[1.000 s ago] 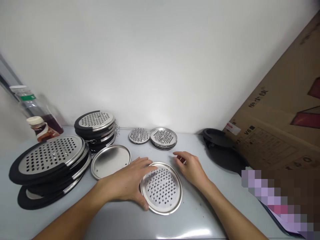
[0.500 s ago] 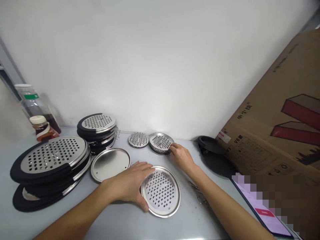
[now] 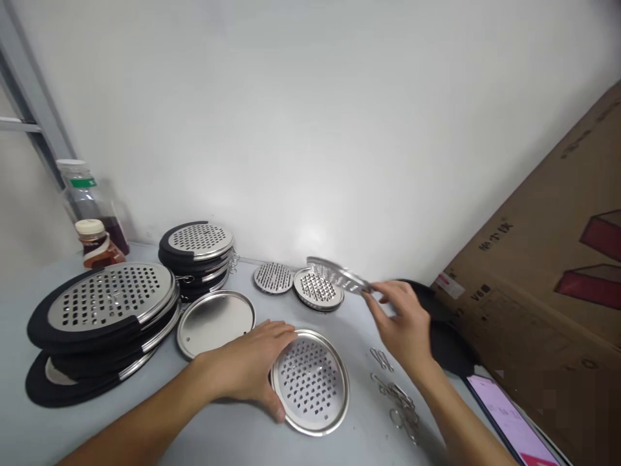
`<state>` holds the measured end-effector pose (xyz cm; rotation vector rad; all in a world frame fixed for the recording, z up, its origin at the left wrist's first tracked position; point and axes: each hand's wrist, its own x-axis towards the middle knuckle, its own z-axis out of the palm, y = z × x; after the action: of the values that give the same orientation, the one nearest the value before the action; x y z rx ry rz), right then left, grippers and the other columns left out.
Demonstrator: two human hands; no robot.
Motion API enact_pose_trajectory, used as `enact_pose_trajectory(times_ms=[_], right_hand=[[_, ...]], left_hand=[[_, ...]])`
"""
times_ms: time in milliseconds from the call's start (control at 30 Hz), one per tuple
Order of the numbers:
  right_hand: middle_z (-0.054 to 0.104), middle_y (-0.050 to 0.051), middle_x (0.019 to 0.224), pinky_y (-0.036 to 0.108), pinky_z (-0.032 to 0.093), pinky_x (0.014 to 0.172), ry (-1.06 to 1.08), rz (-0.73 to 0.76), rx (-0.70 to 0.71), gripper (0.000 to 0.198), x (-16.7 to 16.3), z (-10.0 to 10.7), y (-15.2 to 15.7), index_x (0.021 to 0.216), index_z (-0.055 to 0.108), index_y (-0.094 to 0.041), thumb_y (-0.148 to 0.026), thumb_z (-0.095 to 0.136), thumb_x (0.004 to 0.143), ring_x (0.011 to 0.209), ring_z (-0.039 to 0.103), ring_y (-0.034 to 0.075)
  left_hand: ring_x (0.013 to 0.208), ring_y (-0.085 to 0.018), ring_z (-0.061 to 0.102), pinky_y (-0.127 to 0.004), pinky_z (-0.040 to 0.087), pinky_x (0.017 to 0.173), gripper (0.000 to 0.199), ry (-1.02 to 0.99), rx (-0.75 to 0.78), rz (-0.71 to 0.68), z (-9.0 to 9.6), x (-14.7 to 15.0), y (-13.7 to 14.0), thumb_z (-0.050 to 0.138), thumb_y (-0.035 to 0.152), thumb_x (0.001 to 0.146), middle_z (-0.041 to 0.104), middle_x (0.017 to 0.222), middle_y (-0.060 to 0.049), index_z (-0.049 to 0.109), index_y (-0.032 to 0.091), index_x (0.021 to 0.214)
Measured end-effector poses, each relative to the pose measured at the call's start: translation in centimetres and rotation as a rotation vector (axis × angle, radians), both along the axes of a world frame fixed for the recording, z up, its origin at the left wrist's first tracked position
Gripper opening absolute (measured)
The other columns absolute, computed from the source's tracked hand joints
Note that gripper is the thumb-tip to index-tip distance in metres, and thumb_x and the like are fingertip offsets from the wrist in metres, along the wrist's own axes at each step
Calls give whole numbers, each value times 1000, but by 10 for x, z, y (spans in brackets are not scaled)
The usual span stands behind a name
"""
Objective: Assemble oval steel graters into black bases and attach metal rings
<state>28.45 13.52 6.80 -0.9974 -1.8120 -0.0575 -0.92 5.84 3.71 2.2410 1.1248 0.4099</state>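
My left hand rests on the table and grips the left rim of a round metal grater plate, thumb below and fingers above. My right hand pinches the edge of another round grater plate, which is tilted in the air and slightly blurred. Beneath it lies a short stack of grater plates. Close by on its left is a smaller toothed disc. A plain shiny round plate with small holes lies just beyond my left hand.
Black-rimmed graters stand in a front stack and a back stack at left. Behind them are a tall bottle and a small bottle. Wire clips, black covers, a phone and a carton occupy the right.
My right hand has lifted a grater plate off the back stack and moved right with it, tilting it. The left hand stays on its plate. The view has shifted slightly.
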Motion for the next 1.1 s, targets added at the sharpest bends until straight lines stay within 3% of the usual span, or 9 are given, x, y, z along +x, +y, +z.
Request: enact_pose_trajectory(times_ms=[67, 133, 200, 333, 467, 600, 800, 967, 1100], right_hand=[[68, 5, 90, 35, 50, 77, 294, 67, -217, 22, 10, 7, -9, 100, 67, -22, -32, 71, 81, 80, 61, 20], [69, 4, 87, 32, 51, 73, 529, 231, -512, 23, 16, 8, -13, 97, 69, -22, -34, 74, 78, 77, 62, 18], [70, 4, 86, 29, 51, 73, 680, 397, -792, 24, 17, 3, -15, 95, 71, -20, -33, 76, 76, 76, 63, 16], [73, 7, 84, 29, 52, 74, 752, 589, -1217, 24, 9, -13, -22, 99, 73, -15, -28, 75, 79, 72, 65, 15], [73, 10, 89, 30, 52, 77, 746, 668, -1399, 26, 2, -24, -36, 107, 71, -13, -25, 70, 83, 77, 67, 16], [73, 7, 91, 33, 51, 85, 740, 620, -1401, 41, -4, -34, -46, 122, 62, -19, -29, 71, 83, 85, 67, 18], [66, 0, 67, 27, 46, 52, 251, 279, -1063, 49, -14, -49, -48, 124, 62, -19, -51, 59, 87, 51, 55, 14], [71, 7, 100, 33, 50, 70, 28, 148, -857, 44, -23, -41, -58, 118, 66, -21, -51, 54, 89, 79, 65, 21], [68, 8, 103, 35, 50, 69, -108, 94, -768, 40, -27, -38, -64, 115, 67, -22, -50, 51, 91, 72, 63, 20]], left_hand=[[139, -36, 31, -48, 27, 112, 109, -49, -29, 43, 4, -3, 1, 86, 49, 52, 37, 151, -11, 36, 27, 146], [138, -35, 32, -48, 28, 112, 106, -113, -32, 143, 14, -5, 1, 84, 48, 57, 35, 152, -10, 32, 29, 147], [133, -33, 40, -48, 33, 108, 99, -193, -32, 258, 28, -7, 2, 82, 46, 64, 43, 147, -10, 30, 32, 148], [98, -24, 63, -41, 49, 88, 94, -393, -253, 319, 43, -8, 3, 81, 34, 69, 63, 113, -7, 29, 31, 147], [89, -21, 64, -36, 52, 79, 103, -596, -542, 311, 30, -7, -10, 86, 23, 62, 62, 104, -5, 28, 27, 147], [87, -19, 63, -33, 51, 77, 101, -672, -637, 332, 8, -1, -26, 88, 19, 56, 62, 103, -3, 37, 27, 143], [80, -15, 60, -28, 50, 71, 93, -656, -622, 374, 0, 3, -23, 85, 19, 60, 61, 103, -3, 41, 24, 142], [79, -15, 59, -28, 50, 71, 91, -614, -628, 390, 5, 4, -23, 84, 21, 61, 61, 90, 0, 41, 22, 142], [78, -16, 59, -29, 51, 70, 92, -525, -637, 414, 8, 5, -26, 84, 21, 61, 60, 81, 2, 40, 20, 142]])
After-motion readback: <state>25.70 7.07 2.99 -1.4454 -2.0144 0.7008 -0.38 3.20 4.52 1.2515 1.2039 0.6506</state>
